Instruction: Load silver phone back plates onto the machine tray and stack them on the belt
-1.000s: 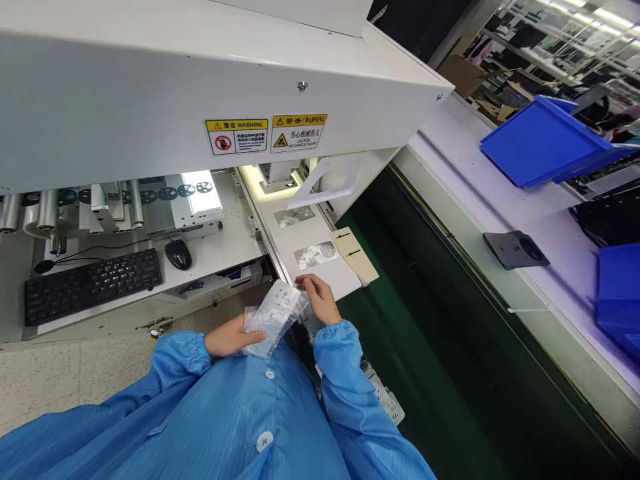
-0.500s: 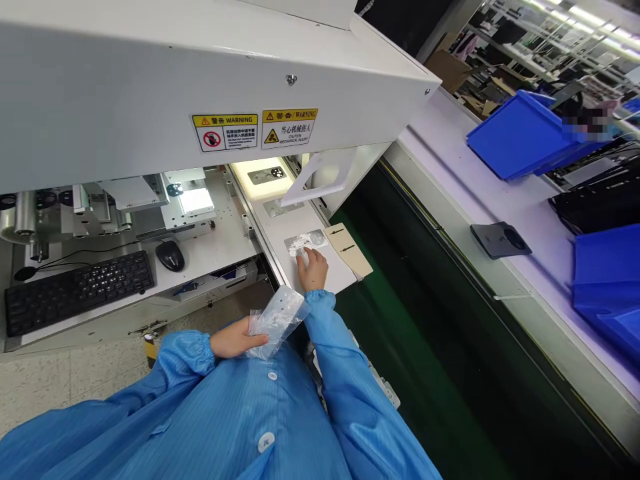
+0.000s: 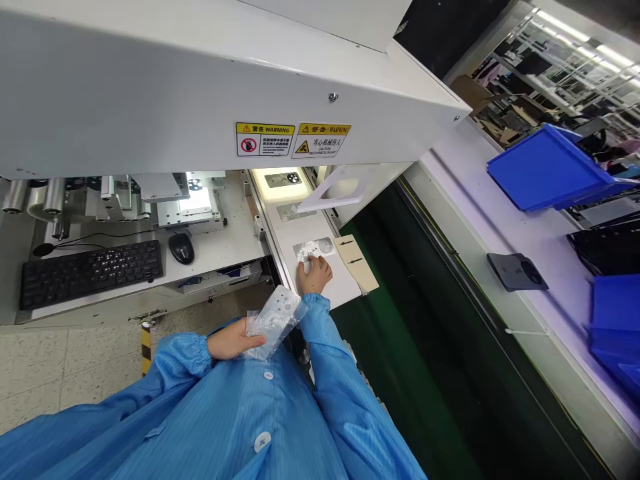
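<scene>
Low in front of my body, my left hand [image 3: 236, 341] is closed on a stack of clear film sheets [image 3: 277, 313] with round cutouts, partly inside a loose plastic bag. My right hand [image 3: 316, 275] rests over the near end of the white conveyor belt [image 3: 336, 289]. Its fingers are bent and apart, with the tips at the near edge of a shiny, speckled film sheet [image 3: 315, 249] lying flat. Farther along the belt lie a second film sheet [image 3: 296, 212] and a third sheet [image 3: 281, 180] with a black camera-shaped circle, under bright light.
The white machine housing [image 3: 150, 100] overhangs the belt, with a white frame-like flap [image 3: 336, 189] at its opening. A keyboard [image 3: 93, 272] and a mouse [image 3: 181, 248] sit at left. A beige plate [image 3: 357, 262] adjoins the belt. Blue bins [image 3: 550, 167] and a dark phone-shaped panel [image 3: 517, 271] lie on the right-hand bench.
The view has shifted, so the machine appears farther right and slightly lower. My right hand stays at the near film sheet, its fingers slightly more bent. My left hand keeps its hold.
</scene>
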Tool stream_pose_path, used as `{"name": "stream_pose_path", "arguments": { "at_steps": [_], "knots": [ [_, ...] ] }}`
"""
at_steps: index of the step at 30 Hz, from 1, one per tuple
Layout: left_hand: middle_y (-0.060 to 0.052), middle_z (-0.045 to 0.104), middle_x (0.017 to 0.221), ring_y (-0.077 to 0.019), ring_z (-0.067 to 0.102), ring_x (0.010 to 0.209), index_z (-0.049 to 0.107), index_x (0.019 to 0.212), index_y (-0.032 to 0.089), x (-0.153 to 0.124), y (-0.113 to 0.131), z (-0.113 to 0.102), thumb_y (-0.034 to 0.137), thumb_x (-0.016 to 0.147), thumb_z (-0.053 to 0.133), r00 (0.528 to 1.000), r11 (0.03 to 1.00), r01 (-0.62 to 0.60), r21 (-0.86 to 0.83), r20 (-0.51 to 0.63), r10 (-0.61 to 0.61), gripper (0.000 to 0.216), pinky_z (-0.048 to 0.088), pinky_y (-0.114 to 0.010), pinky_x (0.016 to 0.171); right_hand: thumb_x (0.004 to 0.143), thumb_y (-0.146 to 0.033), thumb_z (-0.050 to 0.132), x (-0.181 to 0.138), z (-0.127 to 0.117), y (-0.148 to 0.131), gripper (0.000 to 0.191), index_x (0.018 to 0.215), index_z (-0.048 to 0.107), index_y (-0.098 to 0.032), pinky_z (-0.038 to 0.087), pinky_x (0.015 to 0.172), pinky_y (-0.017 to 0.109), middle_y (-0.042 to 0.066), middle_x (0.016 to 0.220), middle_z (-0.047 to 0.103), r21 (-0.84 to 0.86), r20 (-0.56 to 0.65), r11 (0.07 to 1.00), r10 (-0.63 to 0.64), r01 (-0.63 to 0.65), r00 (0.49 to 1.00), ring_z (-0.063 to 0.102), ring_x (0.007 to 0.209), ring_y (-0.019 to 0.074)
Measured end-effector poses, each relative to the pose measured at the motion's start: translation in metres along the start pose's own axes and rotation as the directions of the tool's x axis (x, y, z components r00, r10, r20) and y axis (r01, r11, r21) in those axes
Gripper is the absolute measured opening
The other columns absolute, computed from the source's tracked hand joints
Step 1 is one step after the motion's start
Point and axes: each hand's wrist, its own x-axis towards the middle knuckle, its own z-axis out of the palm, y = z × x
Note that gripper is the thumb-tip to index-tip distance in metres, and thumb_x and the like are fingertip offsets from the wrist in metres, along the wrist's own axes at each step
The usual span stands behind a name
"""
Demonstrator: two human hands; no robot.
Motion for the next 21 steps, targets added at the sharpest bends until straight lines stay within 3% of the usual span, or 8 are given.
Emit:
{"name": "stream_pose_path", "arguments": {
  "at_steps": [8, 11, 13, 15, 17, 19, 21],
  "knots": [
    [-0.009, 0.071, 0.102, -0.0244, 0.063, 0.095, 0.066, 0.104, 0.013, 0.005, -0.002, -0.003, 0.061, 0.083, 0.066, 0.997, 0.998, -0.055, -0.029, 0.044, 0.056, 0.052, 0.051, -0.034, 0.088, 0.085, -0.038, 0.057, 0.001, -0.004, -0.002, 0.036, 0.114, 0.066, -0.018, 0.024, 0.111, 0.056, 0.016, 0.138, 0.052, 0.087, -0.008, 0.996, 0.016, -0.016, 1.000, 0.040, 0.130, 0.0344],
    [-0.011, 0.070, 0.104, -0.0237, 0.064, 0.094, 0.066, 0.106, 0.013, 0.007, -0.007, -0.006, 0.060, 0.083, 0.066, 0.996, 0.997, -0.072, -0.024, 0.050, 0.073, 0.053, 0.052, -0.035, 0.088, 0.089, -0.040, 0.052, -0.002, -0.027, -0.008, 0.038, 0.116, 0.064, -0.015, 0.031, 0.111, 0.053, 0.018, 0.136, 0.054, 0.262, 0.042, 0.965, 0.012, -0.023, 0.999, 0.045, 0.129, 0.0317],
    [-0.011, 0.070, 0.104, -0.0232, 0.064, 0.094, 0.066, 0.108, 0.013, 0.009, -0.009, -0.007, 0.059, 0.084, 0.066, 0.996, 0.997, -0.073, -0.023, 0.056, 0.074, 0.052, 0.051, -0.034, 0.088, 0.092, -0.042, 0.050, -0.009, -0.053, -0.011, 0.038, 0.115, 0.063, -0.016, 0.041, 0.105, 0.045, 0.016, 0.124, 0.062, 0.446, 0.153, 0.894, -0.040, -0.033, 0.987, 0.055, 0.118, 0.0272],
    [-0.010, 0.070, 0.103, -0.0223, 0.064, 0.093, 0.066, 0.107, 0.013, 0.011, -0.011, -0.007, 0.059, 0.084, 0.066, 0.996, 0.998, -0.059, -0.028, 0.067, 0.060, 0.051, 0.051, -0.034, 0.087, 0.094, -0.046, 0.049, -0.019, -0.083, -0.013, 0.036, 0.110, 0.064, -0.018, 0.049, 0.094, 0.037, 0.010, 0.107, 0.067, 0.592, 0.328, 0.801, -0.139, -0.089, 0.934, 0.063, 0.101, 0.0224],
    [-0.009, 0.070, 0.102, -0.0214, 0.063, 0.092, 0.067, 0.105, 0.013, 0.013, -0.011, -0.006, 0.060, 0.083, 0.066, 0.995, 0.999, -0.033, -0.026, 0.091, 0.035, 0.052, 0.051, -0.033, 0.085, 0.094, -0.049, 0.053, -0.030, -0.110, -0.013, 0.033, 0.103, 0.066, -0.019, 0.051, 0.084, 0.033, 0.006, 0.095, 0.068, 0.641, 0.490, 0.754, -0.256, -0.145, 0.833, 0.063, 0.088, 0.0195],
    [-0.008, 0.069, 0.100, -0.0205, 0.062, 0.090, 0.068, 0.105, 0.013, 0.016, -0.009, -0.003, 0.063, 0.082, 0.066, 0.993, 1.000, -0.014, -0.013, 0.120, 0.016, 0.055, 0.051, -0.032, 0.084, 0.092, -0.048, 0.058, -0.038, -0.130, -0.012, 0.030, 0.097, 0.067, -0.020, 0.048, 0.077, 0.030, 0.004, 0.087, 0.066, 0.641, 0.565, 0.750, -0.317, -0.163, 0.761, 0.060, 0.082, 0.0176],
    [-0.009, 0.068, 0.099, -0.0201, 0.061, 0.088, 0.067, 0.105, 0.012, 0.018, -0.007, -0.001, 0.065, 0.081, 0.066, 0.989, 1.000, -0.013, 0.012, 0.147, 0.011, 0.058, 0.051, -0.031, 0.082, 0.089, -0.048, 0.062, -0.043, -0.141, -0.009, 0.029, 0.093, 0.066, -0.019, 0.045, 0.072, 0.028, 0.002, 0.080, 0.062, 0.629, 0.586, 0.758, -0.316, -0.173, 0.746, 0.056, 0.076, 0.0160]
  ]
}}
